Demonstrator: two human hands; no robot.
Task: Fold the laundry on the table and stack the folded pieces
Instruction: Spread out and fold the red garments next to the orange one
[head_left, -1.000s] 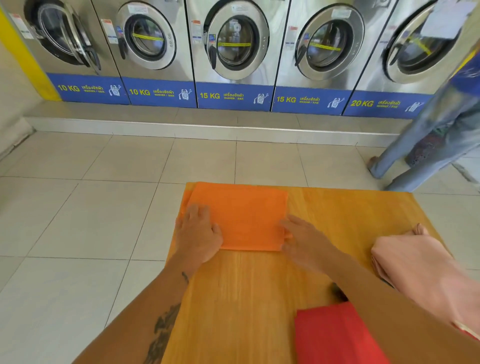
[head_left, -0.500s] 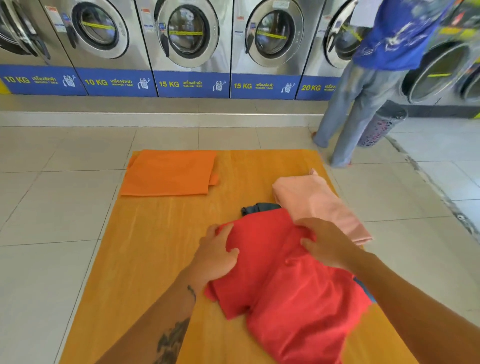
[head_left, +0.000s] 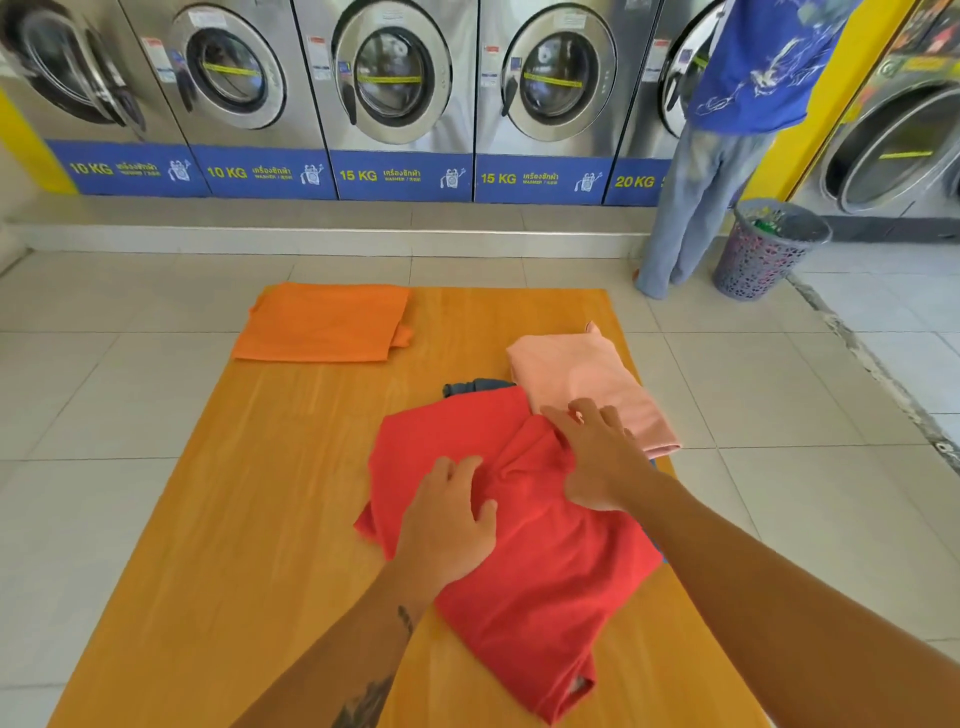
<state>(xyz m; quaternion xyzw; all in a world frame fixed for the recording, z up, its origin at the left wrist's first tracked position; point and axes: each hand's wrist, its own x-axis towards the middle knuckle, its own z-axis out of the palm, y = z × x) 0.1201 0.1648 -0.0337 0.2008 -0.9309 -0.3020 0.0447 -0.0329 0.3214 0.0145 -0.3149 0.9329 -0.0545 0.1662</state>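
A crumpled red garment (head_left: 540, 582) lies in the middle of the wooden table (head_left: 249, 519). My left hand (head_left: 447, 519) rests flat on its left part, fingers spread. My right hand (head_left: 597, 457) lies on its upper right part, fingers apart, where the red cloth meets a pink garment (head_left: 587, 384). A folded orange piece (head_left: 322, 325) lies flat at the table's far left corner. A bit of dark blue-grey cloth (head_left: 475, 387) peeks out from under the red and pink pieces.
A row of washing machines (head_left: 395, 83) lines the far wall. A person in a blue shirt (head_left: 748, 73) stands at the right machine beside a purple laundry basket (head_left: 763, 249). Tiled floor surrounds the table.
Both hands left the folded orange piece and came to the red garment. In the last half second the left hand slid a little down the red cloth and the right hand flattened out.
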